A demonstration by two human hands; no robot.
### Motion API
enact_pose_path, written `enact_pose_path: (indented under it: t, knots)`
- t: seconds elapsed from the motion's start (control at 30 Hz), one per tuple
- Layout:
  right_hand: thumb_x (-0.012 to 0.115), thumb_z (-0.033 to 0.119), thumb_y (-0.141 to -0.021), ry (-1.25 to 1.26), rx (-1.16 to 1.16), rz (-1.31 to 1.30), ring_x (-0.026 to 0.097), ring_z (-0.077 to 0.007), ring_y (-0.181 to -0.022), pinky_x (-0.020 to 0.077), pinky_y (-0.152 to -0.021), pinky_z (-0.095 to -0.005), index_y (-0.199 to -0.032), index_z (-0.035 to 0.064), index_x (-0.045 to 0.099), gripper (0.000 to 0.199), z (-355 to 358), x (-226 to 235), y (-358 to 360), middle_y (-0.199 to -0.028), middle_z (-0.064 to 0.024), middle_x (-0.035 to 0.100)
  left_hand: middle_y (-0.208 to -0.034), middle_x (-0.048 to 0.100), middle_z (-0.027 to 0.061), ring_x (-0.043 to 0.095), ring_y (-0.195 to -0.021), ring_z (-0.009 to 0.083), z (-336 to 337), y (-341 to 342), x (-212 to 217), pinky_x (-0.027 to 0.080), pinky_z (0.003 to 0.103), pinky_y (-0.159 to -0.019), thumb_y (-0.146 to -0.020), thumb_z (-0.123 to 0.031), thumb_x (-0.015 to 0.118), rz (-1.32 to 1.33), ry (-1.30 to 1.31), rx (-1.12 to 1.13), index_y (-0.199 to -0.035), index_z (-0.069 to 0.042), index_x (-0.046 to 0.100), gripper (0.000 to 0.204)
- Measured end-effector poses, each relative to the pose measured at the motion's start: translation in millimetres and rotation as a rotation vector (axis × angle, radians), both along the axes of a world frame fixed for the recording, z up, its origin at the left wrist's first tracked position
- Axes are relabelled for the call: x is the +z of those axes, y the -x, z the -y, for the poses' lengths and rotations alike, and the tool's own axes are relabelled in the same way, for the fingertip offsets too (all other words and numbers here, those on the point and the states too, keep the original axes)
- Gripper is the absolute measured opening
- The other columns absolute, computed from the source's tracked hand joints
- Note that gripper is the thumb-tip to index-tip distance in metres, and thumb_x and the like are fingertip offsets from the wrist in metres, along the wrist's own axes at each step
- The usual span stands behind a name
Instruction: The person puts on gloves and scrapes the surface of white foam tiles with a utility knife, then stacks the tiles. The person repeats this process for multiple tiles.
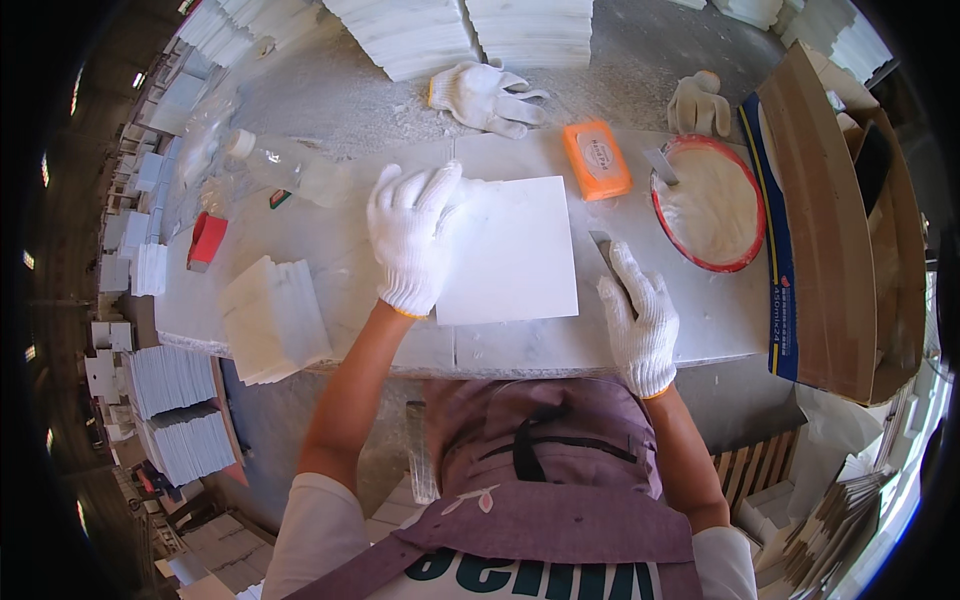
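My left hand (412,235), in a white knitted glove, grips the left edge of a square white tile (515,255). The hand covers the tile's upper left corner, and some fingertips are hidden. To the right of the tile, my right hand (640,320), gloved the same way, is closed around a thin metal putty knife (605,250). The knife's blade points away from me and stays apart from the tile. Farther right lies a red-rimmed round container (712,205) of pale paste, with a metal blade (660,167) resting on its rim.
An orange packet (597,160) and two spare gloves (485,98) (699,103) lie beyond the tile. On the left are a clear bottle (270,165), a red object (206,240) and marble-patterned tiles (275,318). An open cardboard box (830,240) stands at the right; white stacks (400,35) rise behind.
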State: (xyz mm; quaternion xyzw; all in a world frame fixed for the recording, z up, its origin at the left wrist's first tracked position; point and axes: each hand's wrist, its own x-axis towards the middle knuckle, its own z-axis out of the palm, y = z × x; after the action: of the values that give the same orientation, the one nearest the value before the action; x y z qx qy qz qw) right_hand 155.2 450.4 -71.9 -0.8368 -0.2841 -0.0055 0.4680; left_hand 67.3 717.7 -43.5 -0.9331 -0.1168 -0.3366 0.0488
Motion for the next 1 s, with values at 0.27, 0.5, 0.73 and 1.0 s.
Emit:
enact_pose_path:
  t: [0.27, 0.5, 0.73, 1.0]
  knots:
    - [0.073, 0.013, -0.088, 0.001, 0.038, 0.038, 0.062, -0.0319, -0.08, 0.053, -0.075, -0.0394, -0.13, 0.0081, 0.065, 0.043, 0.6, 0.7, -1.0, -0.1, -0.0161, 0.071, -0.112, 0.068, 0.0076, 0.061, -0.104, 0.0157, -47.0, 24.0, -25.0, 0.048, 0.032, -0.094, -0.087, -0.012, 0.075, 0.465, 1.02, 0.258, -0.119, 0.001, 0.065, 0.036]
    - [0.071, 0.012, -0.089, -0.003, 0.049, 0.061, 0.062, -0.032, -0.079, 0.053, -0.075, -0.039, -0.129, 0.0079, 0.066, 0.04, -0.7, 0.5, -1.6, -0.101, -0.016, 0.07, -0.107, 0.066, 0.0092, 0.062, -0.1, 0.0199, -54.5, 41.1, -39.9, 0.049, 0.036, -0.091, -0.082, -0.015, 0.078, 0.28, 0.852, 0.457, -0.114, -0.003, 0.063, 0.037]
    - [0.07, 0.01, -0.09, 0.023, 0.052, 0.013, 0.062, -0.0325, -0.08, 0.0529, -0.077, -0.0391, -0.129, 0.0064, 0.066, 0.039, -0.3, 0.9, 0.0, -0.118, -0.014, 0.07, -0.115, 0.065, 0.0097, 0.061, -0.106, 0.0193, -54.0, 42.9, -41.7, 0.047, 0.036, -0.095, -0.081, -0.013, 0.079, 0.166, 0.743, 0.513, -0.128, -0.001, 0.058, 0.053]
    - [0.068, 0.008, -0.092, 0.0, 0.048, 0.022, 0.061, -0.0301, -0.079, 0.0526, -0.076, -0.0372, -0.129, 0.0048, 0.065, 0.037, -0.2, 0.4, -0.4, -0.109, -0.0144, 0.071, -0.133, 0.059, 0.0163, 0.056, -0.122, 0.0296, -34.4, 64.6, -38.6, 0.043, 0.041, -0.104, -0.077, -0.01, 0.082, 0.406, 0.687, 0.385, -0.136, -0.005, 0.055, 0.065]
